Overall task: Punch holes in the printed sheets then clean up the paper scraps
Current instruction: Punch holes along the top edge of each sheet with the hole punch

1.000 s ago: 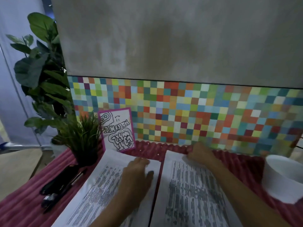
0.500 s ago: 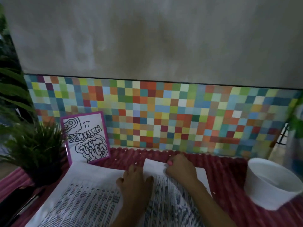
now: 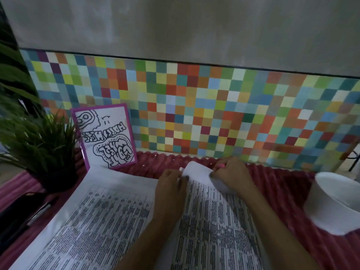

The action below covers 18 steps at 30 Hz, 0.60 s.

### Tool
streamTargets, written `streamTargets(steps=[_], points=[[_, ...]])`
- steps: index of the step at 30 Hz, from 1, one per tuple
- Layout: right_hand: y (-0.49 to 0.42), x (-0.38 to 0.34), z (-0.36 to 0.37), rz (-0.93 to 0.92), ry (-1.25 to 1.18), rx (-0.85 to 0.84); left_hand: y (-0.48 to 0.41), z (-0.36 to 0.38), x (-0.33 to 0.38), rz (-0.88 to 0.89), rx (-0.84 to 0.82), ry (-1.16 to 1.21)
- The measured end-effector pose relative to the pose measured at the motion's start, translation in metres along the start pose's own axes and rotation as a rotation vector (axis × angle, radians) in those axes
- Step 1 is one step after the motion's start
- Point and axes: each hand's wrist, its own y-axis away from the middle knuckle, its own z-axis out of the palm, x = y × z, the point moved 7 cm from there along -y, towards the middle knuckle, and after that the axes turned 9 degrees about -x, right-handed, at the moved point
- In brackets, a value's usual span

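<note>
Seen from the head camera: a person works at a table covered in a ribbed red cloth, set against a wall of multicoloured tiles. Two printed sheets fill the lower half of the frame, the left-hand sheet lying flat and the right-hand sheet just beside it, its top edge curled up off the cloth. Both hands meet at that curled edge in the centre of the frame. The left hand has bent fingers pinching the sheet's upper left corner, and the right hand has fingers curled over the upper right corner. A few pale specks that may be paper scraps dot the cloth above the sheets. A white bowl stands at the right edge, well apart from the paper. A framed drawing leans on the wall at centre left beside a potted plant, and dark tools, too dim to identify, lie at lower left. The step in hand appears to be gathering or squaring the sheet. It likely goes best with the corners held evenly and the edge kept uncreased, so that the holes land in line.
</note>
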Motion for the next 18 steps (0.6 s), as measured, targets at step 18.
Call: streamTargets(steps=[18], points=[[-0.007,-0.055,-0.002,-0.121,-0.015,-0.196,-0.004,0.004,-0.01,-0.071,-0.01,0.395]])
